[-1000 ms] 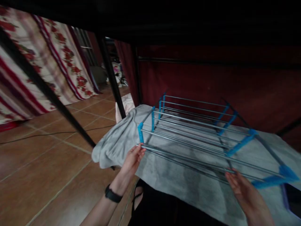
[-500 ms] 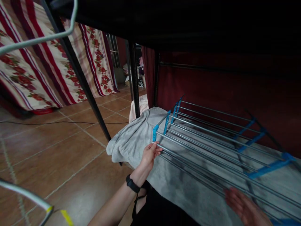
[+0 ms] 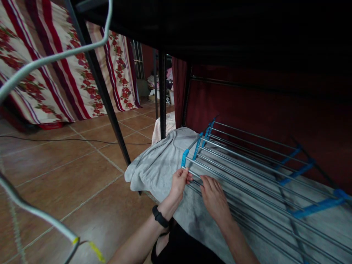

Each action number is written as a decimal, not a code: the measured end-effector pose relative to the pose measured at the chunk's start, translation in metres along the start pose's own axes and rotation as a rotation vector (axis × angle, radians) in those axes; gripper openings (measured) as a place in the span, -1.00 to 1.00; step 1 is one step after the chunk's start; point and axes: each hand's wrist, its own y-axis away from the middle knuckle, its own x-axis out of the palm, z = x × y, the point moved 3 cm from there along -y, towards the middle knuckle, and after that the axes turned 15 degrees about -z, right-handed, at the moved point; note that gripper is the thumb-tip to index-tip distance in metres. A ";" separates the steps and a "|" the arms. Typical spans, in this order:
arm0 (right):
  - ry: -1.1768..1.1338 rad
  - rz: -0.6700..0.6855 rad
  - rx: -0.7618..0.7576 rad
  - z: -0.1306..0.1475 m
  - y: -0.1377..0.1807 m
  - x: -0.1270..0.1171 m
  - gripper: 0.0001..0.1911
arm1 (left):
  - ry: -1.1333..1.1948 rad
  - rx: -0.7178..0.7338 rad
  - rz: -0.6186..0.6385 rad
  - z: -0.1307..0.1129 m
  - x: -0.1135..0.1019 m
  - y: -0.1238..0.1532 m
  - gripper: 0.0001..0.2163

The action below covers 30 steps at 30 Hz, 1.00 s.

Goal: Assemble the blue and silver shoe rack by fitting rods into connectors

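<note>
A folded metal rack [image 3: 255,161] of grey rods with blue plastic joints lies flat on a grey cloth [image 3: 156,165] spread over a low surface. My left hand [image 3: 180,181], with a black band at the wrist, is closed on the end of the nearest rod, just below a blue end piece [image 3: 184,158]. Beside it, my right hand [image 3: 214,196] rests on the same front rods, fingers curled over them; what they grip is hidden under the hand.
A black metal frame with upright posts [image 3: 162,95] stands over the rack, against a dark red curtain [image 3: 247,106]. Floral red and cream fabric [image 3: 55,84] hangs at the left over a brown tiled floor [image 3: 68,176]. A pale bent tube [image 3: 49,58] crosses the near left.
My right hand has moved from the rack's right end to the left, next to my left hand. The view has swung left and dropped slightly; my left hand keeps its hold.
</note>
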 end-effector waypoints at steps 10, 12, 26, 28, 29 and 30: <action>0.273 0.236 -0.110 -0.007 -0.018 0.017 -0.43 | -0.108 0.200 -0.028 0.002 -0.013 -0.016 -0.71; 0.276 0.259 -0.119 -0.007 -0.018 0.018 -0.42 | -0.158 0.351 -0.106 -0.002 -0.019 -0.022 -0.71; 0.281 0.257 -0.126 -0.013 -0.019 0.017 -0.40 | -0.111 0.209 0.537 -0.025 -0.017 -0.070 -0.63; 0.284 0.258 -0.121 -0.013 -0.020 0.016 -0.39 | -0.109 0.160 0.616 -0.027 -0.017 -0.074 -0.66; 0.284 0.258 -0.118 -0.013 -0.020 0.016 -0.39 | -0.103 0.136 0.638 -0.027 -0.017 -0.076 -0.67; 0.282 0.259 -0.116 -0.013 -0.020 0.015 -0.39 | -0.098 0.112 0.656 -0.027 -0.017 -0.078 -0.67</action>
